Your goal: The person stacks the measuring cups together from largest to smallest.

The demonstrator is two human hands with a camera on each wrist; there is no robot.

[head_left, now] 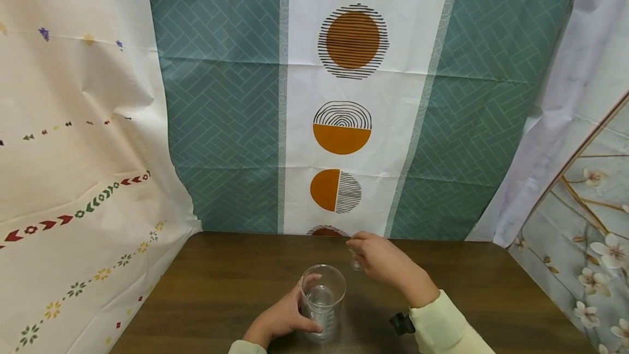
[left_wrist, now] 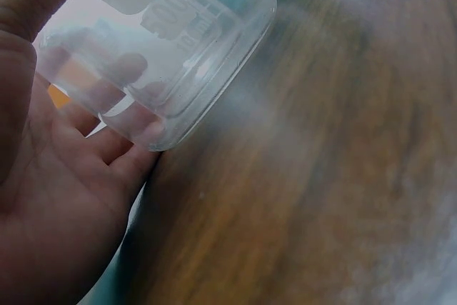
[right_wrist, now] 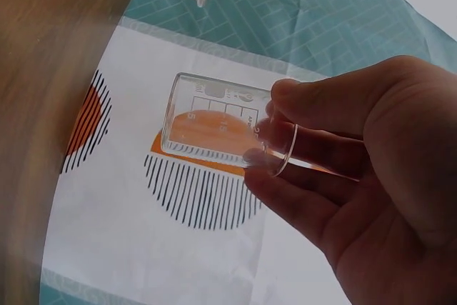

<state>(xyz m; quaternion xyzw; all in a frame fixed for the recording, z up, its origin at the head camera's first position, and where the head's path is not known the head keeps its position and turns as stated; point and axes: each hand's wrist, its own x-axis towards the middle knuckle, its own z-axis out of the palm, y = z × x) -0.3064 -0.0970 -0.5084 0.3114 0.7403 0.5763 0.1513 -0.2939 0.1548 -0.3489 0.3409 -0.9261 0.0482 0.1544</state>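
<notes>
My left hand (head_left: pixel 282 316) grips a large clear beaker (head_left: pixel 321 307) at the front middle of the table, thumb and fingers around its side. In the left wrist view, printed measuring marks show on the beaker (left_wrist: pixel 182 30). A smaller ring shows inside it in the head view; I cannot tell if that is another vessel. My right hand (head_left: pixel 385 264) is farther back and to the right. It pinches a small clear glass beaker (right_wrist: pixel 214 119) near its rim, between thumb and fingertips. White marks are printed on that glass, and its tilt is unclear.
The brown wooden table (head_left: pixel 221 266) lies beneath both hands. Behind it hangs a green and white patterned cloth (head_left: pixel 226 124), with a cream cloth (head_left: pixel 83 179) at the left and a flowered cloth (head_left: pixel 589 266) at the right. A small black device (head_left: pixel 402 323) sits at the right wrist.
</notes>
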